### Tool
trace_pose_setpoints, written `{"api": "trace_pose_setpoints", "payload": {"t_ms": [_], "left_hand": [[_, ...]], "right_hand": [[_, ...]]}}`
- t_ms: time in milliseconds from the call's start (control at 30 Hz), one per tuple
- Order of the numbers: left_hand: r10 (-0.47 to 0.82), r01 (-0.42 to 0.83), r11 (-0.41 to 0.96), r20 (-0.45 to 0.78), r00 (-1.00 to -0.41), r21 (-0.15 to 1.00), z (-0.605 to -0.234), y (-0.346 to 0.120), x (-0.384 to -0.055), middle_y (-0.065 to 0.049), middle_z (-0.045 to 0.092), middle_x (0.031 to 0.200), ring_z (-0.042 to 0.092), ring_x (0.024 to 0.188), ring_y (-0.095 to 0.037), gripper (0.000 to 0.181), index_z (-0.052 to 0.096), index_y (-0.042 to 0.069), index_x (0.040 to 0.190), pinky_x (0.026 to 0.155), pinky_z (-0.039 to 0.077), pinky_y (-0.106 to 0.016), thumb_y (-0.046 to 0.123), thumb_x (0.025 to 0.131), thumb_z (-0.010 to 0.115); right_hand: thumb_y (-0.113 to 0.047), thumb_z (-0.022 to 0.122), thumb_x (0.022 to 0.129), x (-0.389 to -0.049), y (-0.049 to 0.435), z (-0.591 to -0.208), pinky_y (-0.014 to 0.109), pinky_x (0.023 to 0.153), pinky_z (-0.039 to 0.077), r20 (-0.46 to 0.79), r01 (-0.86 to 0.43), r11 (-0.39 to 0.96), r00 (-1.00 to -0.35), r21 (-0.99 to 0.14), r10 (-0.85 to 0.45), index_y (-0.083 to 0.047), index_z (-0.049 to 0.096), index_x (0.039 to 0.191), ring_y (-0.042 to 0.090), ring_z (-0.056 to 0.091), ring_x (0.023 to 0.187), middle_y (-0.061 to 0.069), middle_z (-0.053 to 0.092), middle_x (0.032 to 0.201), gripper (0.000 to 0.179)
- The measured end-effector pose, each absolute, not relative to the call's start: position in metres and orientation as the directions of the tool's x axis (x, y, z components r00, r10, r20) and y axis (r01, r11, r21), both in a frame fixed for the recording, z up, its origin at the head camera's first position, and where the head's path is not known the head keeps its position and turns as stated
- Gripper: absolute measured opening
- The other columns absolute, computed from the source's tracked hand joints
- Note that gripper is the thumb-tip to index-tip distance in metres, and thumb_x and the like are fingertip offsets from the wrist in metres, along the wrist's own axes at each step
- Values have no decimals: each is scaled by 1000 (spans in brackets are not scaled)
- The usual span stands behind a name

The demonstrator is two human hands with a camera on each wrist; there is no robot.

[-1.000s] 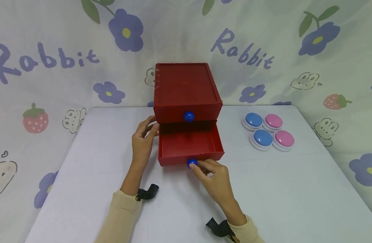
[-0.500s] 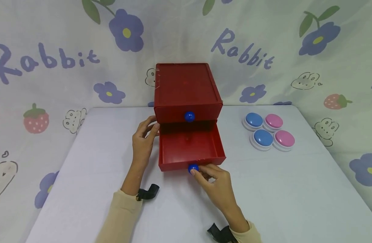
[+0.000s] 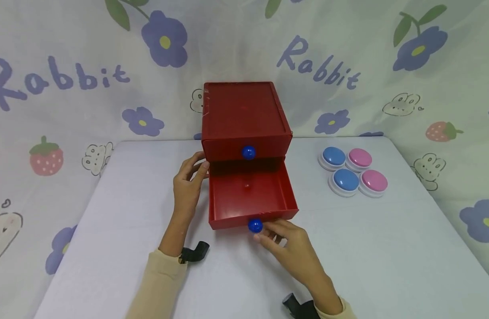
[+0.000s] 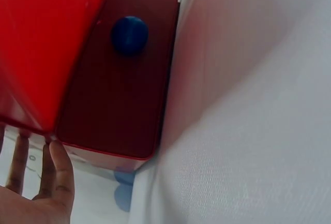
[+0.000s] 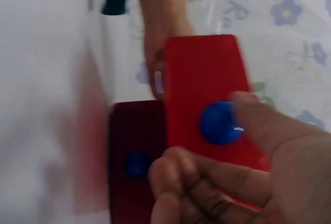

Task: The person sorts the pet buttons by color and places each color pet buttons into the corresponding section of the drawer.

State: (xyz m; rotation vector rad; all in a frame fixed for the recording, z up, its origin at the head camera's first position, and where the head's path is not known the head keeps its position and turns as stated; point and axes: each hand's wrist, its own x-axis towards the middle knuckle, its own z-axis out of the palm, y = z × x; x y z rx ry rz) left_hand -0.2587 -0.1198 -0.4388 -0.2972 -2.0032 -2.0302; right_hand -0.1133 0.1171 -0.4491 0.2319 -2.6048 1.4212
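Observation:
A red drawer cabinet stands at the back middle in the head view. Its top drawer, with a blue knob, is closed. Underneath, another drawer is pulled well out, with a small stud on its floor. My right hand is just right of this drawer's round blue knob, fingers loosely bent, thumb and forefinger apart. In the right wrist view they flank the knob without pinching it. My left hand rests its fingertips on the cabinet's left side, as the hand in the left wrist view shows.
Two blue push buttons and two pink push buttons on white bases sit on the right of the white table. A shaded closed drawer front shows in the left wrist view. Behind hangs a printed cloth.
The open drawer has slid further out toward me with my right hand on its knob. That hand's fingers have just come off the knob. The left hand has stayed in place.

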Motion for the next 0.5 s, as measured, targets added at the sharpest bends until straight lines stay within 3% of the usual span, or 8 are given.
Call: {"api": "trace_pose_setpoints", "payload": {"t_ms": [200,333,500], "left_hand": [[-59,337,12,338,-939,941,-437,-124,-257,-6,58,133,58,116,-25,39,61,9,138,85,55,-22,16,100,63],[-56,332,12,332,-942,943,-437,-124,-257,-6,57,133,58,114,-21,39,60,8,139,85,55,-21,16,100,63],[-49,320,-5,320,-946,947,-438,-119,-257,-7,57,133,59,112,-19,40,60,7,138,85,55,-22,16,100,64]], "right_hand": [[-21,79,88,-118,163,-438,26,65,58,146,-125,657,-989,-743,-23,-17,78,105,10,60,77,-14,66,86,17],[-17,76,90,-139,208,-444,24,66,55,229,-110,721,-971,-685,69,-11,77,105,12,59,79,-7,68,88,16],[-20,77,89,-165,257,-452,24,68,50,340,-63,804,-923,-591,178,-1,71,116,21,57,84,6,61,88,34]]}}
